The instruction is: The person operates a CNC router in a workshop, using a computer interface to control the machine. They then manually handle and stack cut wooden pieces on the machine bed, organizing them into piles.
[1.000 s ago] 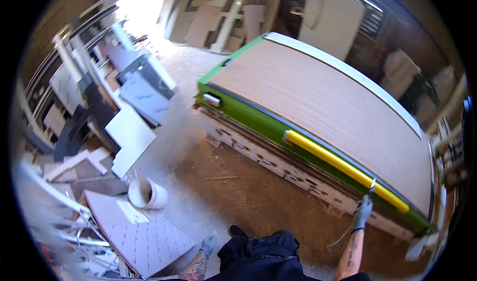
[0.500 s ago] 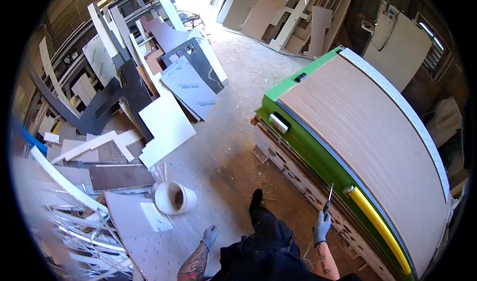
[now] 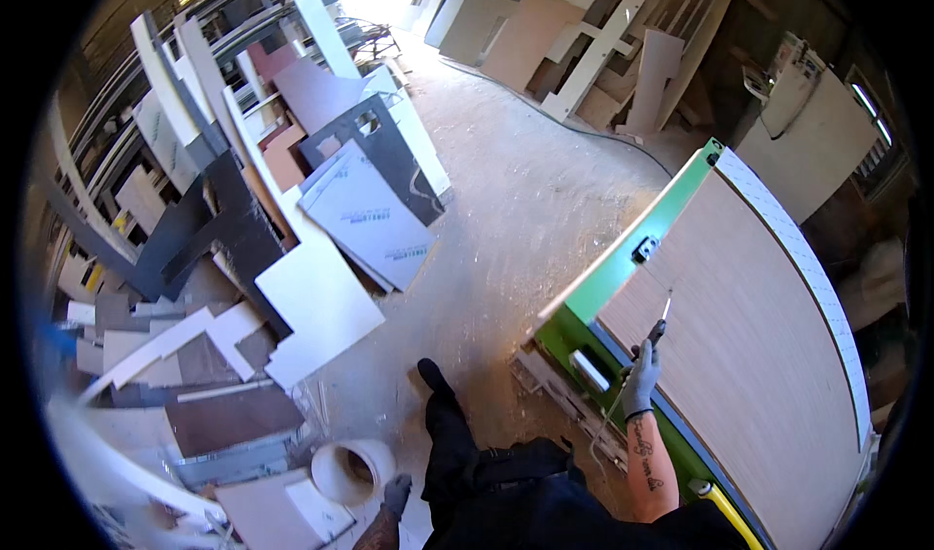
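Observation:
My right hand [image 3: 640, 380], in a grey glove, grips a slim tool [image 3: 664, 319] with a dark handle and a thin bright metal tip; I cannot make out its exact kind. The tip points away from me, above the wood-grained panel [image 3: 749, 355] on the right. A thin cord [image 3: 605, 431] hangs below that hand. My left hand [image 3: 396, 495], also gloved, hangs low beside a white bucket [image 3: 329, 470], its fingers curled with nothing visible in them. Under the panel is a green frame [image 3: 605, 292], with a small white-and-silver block [image 3: 590, 370] on its side.
Board offcuts [image 3: 321, 287] lean in a pile at my left. More boards [image 3: 530, 39] stand against the far wall. A black fitting [image 3: 645, 248] sits on the green edge, and a yellow tube [image 3: 725, 511] lies along the near side. A hose [image 3: 574, 122] crosses the floor [image 3: 496, 200].
I have stepped forward along the green frame. My right hand, still holding the tool, has moved up and over the panel's edge. My left hand has come alongside the bucket.

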### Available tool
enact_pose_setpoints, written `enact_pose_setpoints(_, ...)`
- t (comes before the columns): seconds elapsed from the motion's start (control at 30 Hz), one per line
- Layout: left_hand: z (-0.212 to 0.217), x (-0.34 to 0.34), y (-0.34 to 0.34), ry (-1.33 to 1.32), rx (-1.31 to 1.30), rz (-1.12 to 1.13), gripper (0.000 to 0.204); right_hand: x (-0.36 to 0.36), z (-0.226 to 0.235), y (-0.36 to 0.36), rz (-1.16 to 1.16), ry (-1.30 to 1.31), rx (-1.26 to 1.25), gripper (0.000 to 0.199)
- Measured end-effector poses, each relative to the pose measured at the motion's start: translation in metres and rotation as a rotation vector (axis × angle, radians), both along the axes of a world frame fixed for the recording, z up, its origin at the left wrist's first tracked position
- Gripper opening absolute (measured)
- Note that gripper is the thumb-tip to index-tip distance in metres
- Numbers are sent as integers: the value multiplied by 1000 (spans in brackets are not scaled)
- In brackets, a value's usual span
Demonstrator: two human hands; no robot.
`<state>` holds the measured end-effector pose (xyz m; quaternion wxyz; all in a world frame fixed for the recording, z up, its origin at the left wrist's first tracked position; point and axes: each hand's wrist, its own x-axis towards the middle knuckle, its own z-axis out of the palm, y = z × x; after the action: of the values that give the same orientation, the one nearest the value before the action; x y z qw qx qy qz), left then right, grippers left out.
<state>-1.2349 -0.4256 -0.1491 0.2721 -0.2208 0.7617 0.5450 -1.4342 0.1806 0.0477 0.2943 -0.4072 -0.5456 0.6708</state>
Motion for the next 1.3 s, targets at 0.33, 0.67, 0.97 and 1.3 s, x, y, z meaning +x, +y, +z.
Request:
enact_pose_setpoints(0.33,-1,-360,-88,-358,81,23,29,-181,13,57,-472,-435,308,36)
enact_pose_setpoints(0.67,9,-912,79,198,-97,-388,26,-305,-35,79,-304,-1653,232,76)
enact_pose_setpoints(0.97,59,-1165,405,-109,313,-504,27,-385,-108,224,-991,-1339,696,39)
enact_pose_setpoints(1.3,-60,-1417,673,33,-71,-1076,44,-739,-69,473,-625,-612,334,23)
